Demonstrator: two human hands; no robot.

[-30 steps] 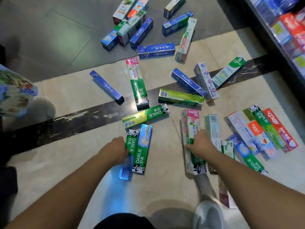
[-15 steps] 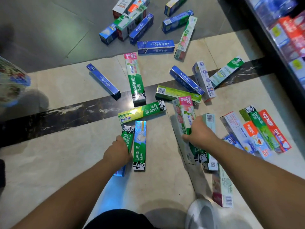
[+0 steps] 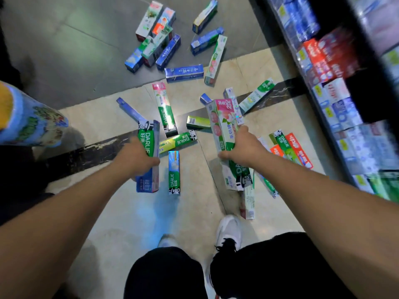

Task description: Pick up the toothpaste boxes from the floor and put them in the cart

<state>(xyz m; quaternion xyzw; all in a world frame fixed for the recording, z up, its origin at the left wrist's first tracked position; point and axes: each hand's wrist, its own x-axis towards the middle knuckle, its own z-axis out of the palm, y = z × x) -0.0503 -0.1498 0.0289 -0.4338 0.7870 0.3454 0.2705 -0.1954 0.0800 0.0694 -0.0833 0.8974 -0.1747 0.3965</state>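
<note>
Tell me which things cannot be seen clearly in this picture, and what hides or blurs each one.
- Shelf packs, head view: motion blur smears the labels, unreadable.
- Stack in the right hand: behind the pink-topped green box the box count is hidden by hand and front box.
- Left hand: fingers curl out of sight behind the green DARLIE box and blue box.
- The cart: not identifiable; only a blurred colourful object, cut by the left edge.

The toothpaste boxes (image 3: pixel 183 72) lie scattered across the floor (image 3: pixel 75 50) ahead of the person. The left hand (image 3: pixel 135 158) holds a pair of boxes (image 3: pixel 149 156) above the floor. The right hand (image 3: pixel 244 149) holds a second bundle of boxes (image 3: pixel 224 126). One box (image 3: pixel 174 172) lies between the hands. Stocked shelves (image 3: pixel 336 83) stand along the right. A shoe (image 3: pixel 228 231) rests nearest, below the right hand.
</note>
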